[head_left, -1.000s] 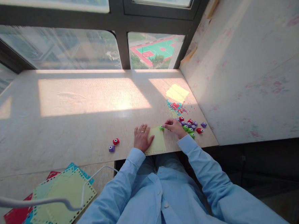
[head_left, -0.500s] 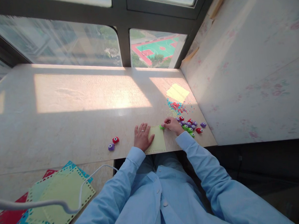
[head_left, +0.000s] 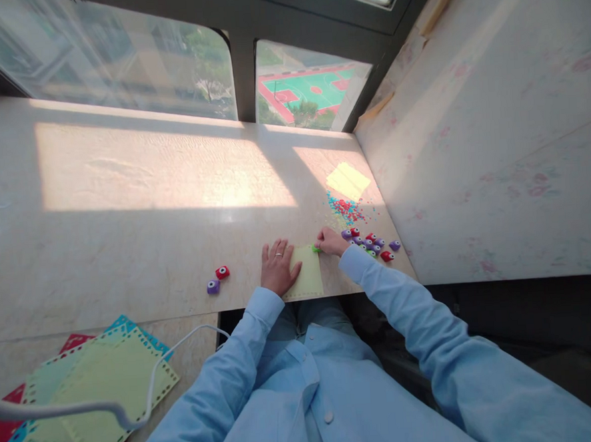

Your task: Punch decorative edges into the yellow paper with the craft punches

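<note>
A pale yellow sheet of paper (head_left: 309, 277) lies at the counter's front edge, with small holes along its lower edge. My left hand (head_left: 278, 269) rests flat on its left part, fingers spread, a ring on one finger. At the sheet's top right corner sits a small green craft punch (head_left: 316, 248), gripped in the closed fingers of my right hand (head_left: 331, 241). My fingers cover part of the punch. Right of that hand, several purple, red and green craft punches (head_left: 371, 243) are grouped together, partly behind my wrist.
Left of my hands stand a red punch (head_left: 222, 272) and a purple punch (head_left: 213, 287). Red and blue paper bits (head_left: 347, 210) lie before a yellow paper stack (head_left: 348, 181). Hole-edged coloured sheets (head_left: 115, 385) fill the lower left, crossed by a white cable (head_left: 150, 390). A wall (head_left: 495, 135) bounds the right.
The whole view has shifted slightly. My right fingers have closed further over the green punch, which stays at the sheet's corner. My left hand keeps its place on the paper.
</note>
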The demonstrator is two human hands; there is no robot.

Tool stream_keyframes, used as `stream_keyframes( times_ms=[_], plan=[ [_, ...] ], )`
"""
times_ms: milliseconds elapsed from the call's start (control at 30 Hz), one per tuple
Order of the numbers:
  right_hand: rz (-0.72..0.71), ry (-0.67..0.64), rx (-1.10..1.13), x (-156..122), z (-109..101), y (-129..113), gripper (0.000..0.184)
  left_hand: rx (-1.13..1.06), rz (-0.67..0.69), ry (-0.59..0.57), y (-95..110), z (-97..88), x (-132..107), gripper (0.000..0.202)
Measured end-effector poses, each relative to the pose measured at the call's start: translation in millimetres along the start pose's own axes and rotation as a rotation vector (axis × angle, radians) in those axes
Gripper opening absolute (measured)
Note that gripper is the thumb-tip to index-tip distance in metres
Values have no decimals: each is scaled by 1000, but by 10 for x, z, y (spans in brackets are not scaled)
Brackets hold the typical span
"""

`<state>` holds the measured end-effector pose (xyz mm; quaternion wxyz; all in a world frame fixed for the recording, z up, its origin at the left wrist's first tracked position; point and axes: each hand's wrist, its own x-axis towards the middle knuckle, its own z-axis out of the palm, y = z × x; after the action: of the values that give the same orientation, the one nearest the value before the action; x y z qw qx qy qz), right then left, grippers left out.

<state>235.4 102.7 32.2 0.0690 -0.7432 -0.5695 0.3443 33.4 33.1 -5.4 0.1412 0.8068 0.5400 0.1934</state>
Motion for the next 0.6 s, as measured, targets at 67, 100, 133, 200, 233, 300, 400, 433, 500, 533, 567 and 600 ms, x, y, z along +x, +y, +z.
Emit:
stream_keyframes(
  times_ms=[67,100,133,200,233,300,400,433,500,533,567,600],
  plan=[
    [2,-6,-28,4,10,-22,23,-3,0,-5,4,-5,1,49],
    [5,-10,-38,5,13,-28,23,-3,0,-8,6,-8,1,49],
    [9,-14,-44,4,14,-30,22,-4,-1,-11,7,-11,2,48],
    [20,-18,-52,0,11,-24,20,-2,0,-15,7,-14,2,48],
    [24,-18,-53,-4,8,-19,19,0,1,-16,6,-14,2,48],
    [28,-13,-55,-12,3,-10,18,4,3,-16,3,-11,1,49],
    [25,6,-58,-21,3,-12,17,11,3,-12,0,-6,2,49],
    [22,15,-61,-23,5,-18,16,13,3,-11,-1,-5,2,49],
    [16,33,-66,-26,10,-33,16,14,3,-12,0,-5,3,48],
    [11,40,-69,-28,13,-42,16,14,2,-12,0,-6,4,48],
    [6,46,-71,-31,15,-50,16,13,2,-13,0,-7,4,48],
    [1,51,-73,-34,17,-57,16,12,3,-13,-1,-8,4,48]
  ],
)
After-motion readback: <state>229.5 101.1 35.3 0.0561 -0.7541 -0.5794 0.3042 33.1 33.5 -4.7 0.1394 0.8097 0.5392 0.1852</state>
